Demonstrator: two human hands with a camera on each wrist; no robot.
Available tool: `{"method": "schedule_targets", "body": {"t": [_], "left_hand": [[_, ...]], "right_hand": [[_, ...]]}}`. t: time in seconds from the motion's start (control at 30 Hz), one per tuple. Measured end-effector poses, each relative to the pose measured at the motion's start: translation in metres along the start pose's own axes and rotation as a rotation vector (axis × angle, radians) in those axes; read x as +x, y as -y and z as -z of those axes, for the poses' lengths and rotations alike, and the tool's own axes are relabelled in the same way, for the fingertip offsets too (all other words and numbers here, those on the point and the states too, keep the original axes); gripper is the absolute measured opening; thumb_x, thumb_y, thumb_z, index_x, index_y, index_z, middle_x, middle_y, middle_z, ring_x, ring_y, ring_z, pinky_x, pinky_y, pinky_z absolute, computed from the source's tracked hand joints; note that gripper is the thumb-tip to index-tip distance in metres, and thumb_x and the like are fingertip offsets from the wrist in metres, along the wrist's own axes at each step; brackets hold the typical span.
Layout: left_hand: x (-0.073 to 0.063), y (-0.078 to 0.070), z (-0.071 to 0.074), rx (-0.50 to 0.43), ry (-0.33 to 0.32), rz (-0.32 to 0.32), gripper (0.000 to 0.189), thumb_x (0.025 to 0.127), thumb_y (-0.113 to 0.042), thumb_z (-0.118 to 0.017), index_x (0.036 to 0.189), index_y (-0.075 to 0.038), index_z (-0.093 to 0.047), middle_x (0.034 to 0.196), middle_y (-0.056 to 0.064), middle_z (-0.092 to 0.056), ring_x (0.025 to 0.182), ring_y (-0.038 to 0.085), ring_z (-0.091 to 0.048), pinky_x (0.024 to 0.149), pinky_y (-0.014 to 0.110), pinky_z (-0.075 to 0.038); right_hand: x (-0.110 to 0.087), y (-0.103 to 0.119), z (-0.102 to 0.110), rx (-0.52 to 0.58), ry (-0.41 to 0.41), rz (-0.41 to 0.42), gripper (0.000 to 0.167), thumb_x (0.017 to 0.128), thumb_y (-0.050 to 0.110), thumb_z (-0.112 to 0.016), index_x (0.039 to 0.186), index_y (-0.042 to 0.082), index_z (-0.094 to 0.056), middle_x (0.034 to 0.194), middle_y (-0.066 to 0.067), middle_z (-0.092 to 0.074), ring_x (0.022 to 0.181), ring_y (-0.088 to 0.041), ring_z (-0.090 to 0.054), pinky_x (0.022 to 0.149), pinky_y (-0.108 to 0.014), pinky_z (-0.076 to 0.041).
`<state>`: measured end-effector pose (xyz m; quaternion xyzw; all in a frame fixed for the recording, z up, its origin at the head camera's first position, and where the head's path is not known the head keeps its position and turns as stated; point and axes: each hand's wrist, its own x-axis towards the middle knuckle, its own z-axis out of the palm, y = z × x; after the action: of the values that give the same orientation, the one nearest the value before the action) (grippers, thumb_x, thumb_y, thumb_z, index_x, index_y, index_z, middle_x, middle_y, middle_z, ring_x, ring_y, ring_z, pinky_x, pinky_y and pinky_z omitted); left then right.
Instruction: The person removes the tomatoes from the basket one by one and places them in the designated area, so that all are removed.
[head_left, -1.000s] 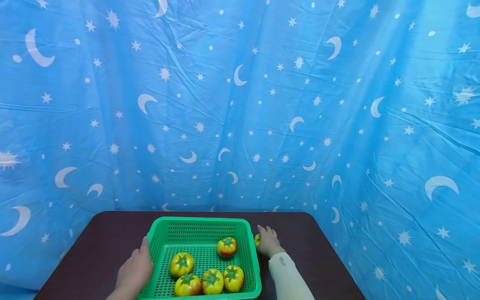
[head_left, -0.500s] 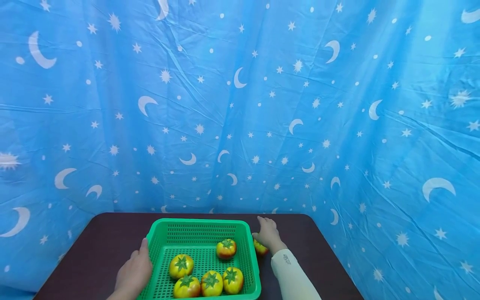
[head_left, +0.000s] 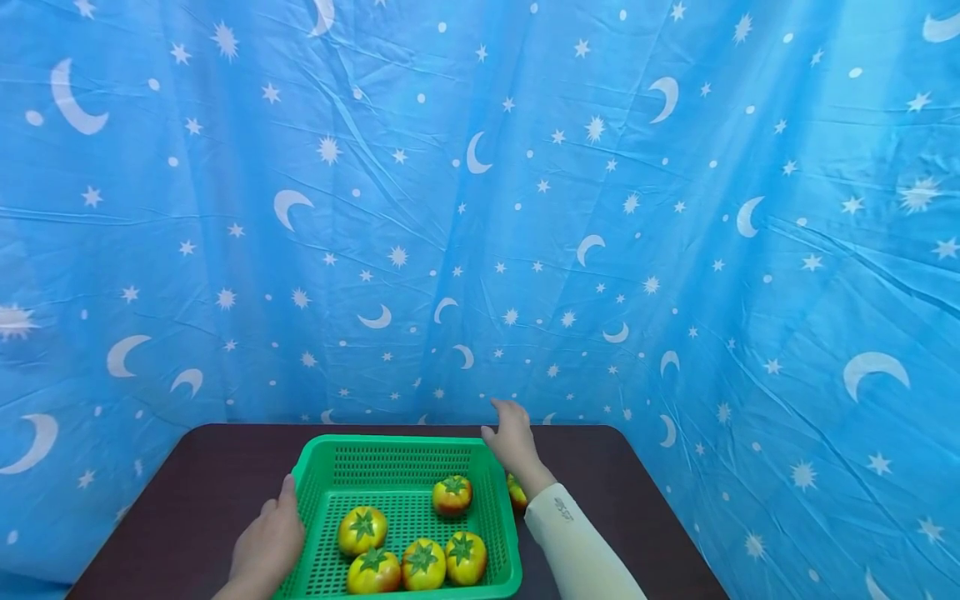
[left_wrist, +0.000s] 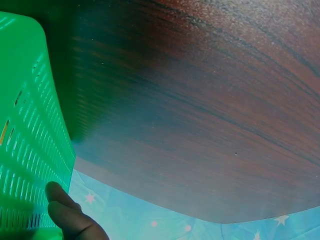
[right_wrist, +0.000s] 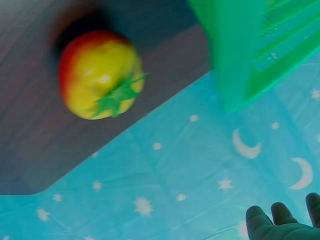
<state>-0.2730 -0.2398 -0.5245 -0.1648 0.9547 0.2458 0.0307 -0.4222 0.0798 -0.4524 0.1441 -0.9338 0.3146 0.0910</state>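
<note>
My left hand (head_left: 267,540) grips the left side of a green plastic basket (head_left: 508,546); in the left wrist view its fingers (left_wrist: 75,220) lie against the slotted outer wall. Several yellow-and-red tomatoes with green star-shaped tops sit in the basket, one tomato (head_left: 453,497) toward the back right and the others near the front. Over the basket's far right corner is my right hand (head_left: 514,440), fingers spread and holding nothing. Another tomato (right_wrist: 101,75) rests on the table just outside the basket's right wall, partly hidden by the right wrist in the head view.
The dark wood table (head_left: 600,492) has rounded far corners. Behind it and along the right side hangs a blue curtain (head_left: 480,250) printed with white moons and stars. The basket covers much of the table's middle.
My right hand has left the tomato outside the basket, rising and moving left toward the basket's far right corner. That tomato has shifted slightly nearer. The left hand stays in place.
</note>
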Motion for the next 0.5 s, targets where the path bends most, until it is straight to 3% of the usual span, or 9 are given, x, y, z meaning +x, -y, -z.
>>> {"method": "schedule_targets", "body": {"t": [0.5], "left_hand": [[0.002, 0.001, -0.001, 0.010, -0.009, -0.003, 0.066, 0.100, -0.007, -0.048, 0.154, 0.013, -0.016, 0.109, 0.030, -0.057, 0.075, 0.026, -0.059, 0.064, 0.045, -0.051]], "right_hand": [[-0.009, 0.030, -0.017, 0.037, 0.118, 0.100, 0.050, 0.101, 0.026, -0.061, 0.148, 0.015, -0.049, 0.154, -0.014, -0.044, 0.148, -0.041, -0.031, 0.115, -0.060, -0.036]]}}
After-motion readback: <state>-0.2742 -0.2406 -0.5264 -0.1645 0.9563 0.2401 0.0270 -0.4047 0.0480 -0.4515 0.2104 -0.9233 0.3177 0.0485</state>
